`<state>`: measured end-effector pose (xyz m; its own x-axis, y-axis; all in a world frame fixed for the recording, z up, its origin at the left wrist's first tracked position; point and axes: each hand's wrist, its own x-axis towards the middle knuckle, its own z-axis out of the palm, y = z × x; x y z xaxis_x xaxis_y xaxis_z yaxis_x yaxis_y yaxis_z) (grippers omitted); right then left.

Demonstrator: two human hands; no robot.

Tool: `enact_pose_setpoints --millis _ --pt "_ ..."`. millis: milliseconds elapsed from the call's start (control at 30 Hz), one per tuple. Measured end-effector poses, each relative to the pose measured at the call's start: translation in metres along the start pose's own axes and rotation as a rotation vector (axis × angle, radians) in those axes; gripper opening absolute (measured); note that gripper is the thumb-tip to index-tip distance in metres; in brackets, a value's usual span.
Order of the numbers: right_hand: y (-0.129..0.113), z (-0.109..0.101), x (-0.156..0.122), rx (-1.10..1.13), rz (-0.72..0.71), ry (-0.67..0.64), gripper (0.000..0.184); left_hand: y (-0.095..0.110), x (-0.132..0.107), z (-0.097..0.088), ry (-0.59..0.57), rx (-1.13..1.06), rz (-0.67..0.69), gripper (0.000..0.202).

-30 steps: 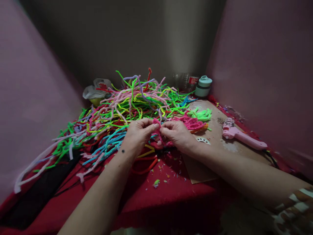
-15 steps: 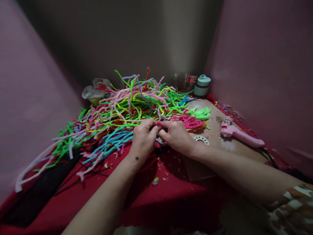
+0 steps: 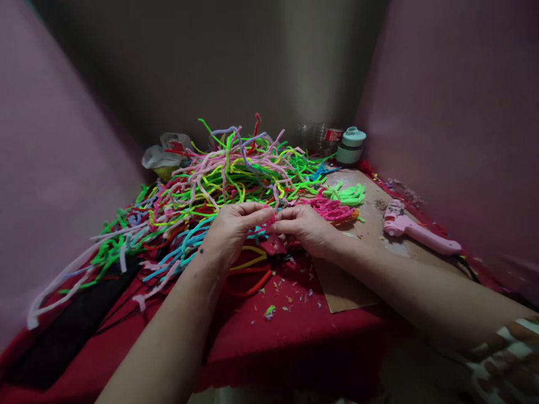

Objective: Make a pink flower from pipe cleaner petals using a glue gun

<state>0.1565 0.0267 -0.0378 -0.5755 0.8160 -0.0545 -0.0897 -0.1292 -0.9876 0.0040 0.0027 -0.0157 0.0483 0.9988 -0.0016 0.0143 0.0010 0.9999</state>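
Both hands meet just above the near edge of the heap, the left hand (image 3: 229,230) and the right hand (image 3: 307,227) almost knuckle to knuckle, each pinching one end of a short pink pipe cleaner (image 3: 272,219) between thumb and fingertips. The piece is small, which I take to be why the hands sit so close and why only the fingertips are used; the other fingers curl in out of the way. It is held up off the red cloth (image 3: 295,331) that covers the surface, in front of the person's chest, where it is easy to see. Behind the hands lies a big loose pile of pipe cleaners (image 3: 227,179) in green, yellow, pink and blue, within an easy reach. To the right, on a sheet of cardboard (image 3: 349,286), sit a bundle of bent pink pieces (image 3: 330,210) and one of green pieces (image 3: 347,195), set apart from the pile as if sorted. A pink glue gun (image 3: 416,235) rests farther right on the same cardboard, probably so any drips miss the cloth. An orange loop (image 3: 248,286) lies under the left wrist, with small clippings (image 3: 269,311) scattered near it. A jar with a pale lid (image 3: 351,146) stands at the back corner.
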Motion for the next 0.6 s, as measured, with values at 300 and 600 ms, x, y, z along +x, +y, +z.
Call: enact_pose_setpoints --millis 300,600 --pt "0.0000 0.0055 -0.0048 -0.024 -0.057 -0.137 0.022 0.0010 -0.0031 0.0069 0.029 0.006 0.015 0.017" --pt "0.0000 0.0093 -0.0069 -0.209 -0.085 0.024 0.024 0.0098 -0.0040 0.0037 0.008 0.499 0.152 0.018"
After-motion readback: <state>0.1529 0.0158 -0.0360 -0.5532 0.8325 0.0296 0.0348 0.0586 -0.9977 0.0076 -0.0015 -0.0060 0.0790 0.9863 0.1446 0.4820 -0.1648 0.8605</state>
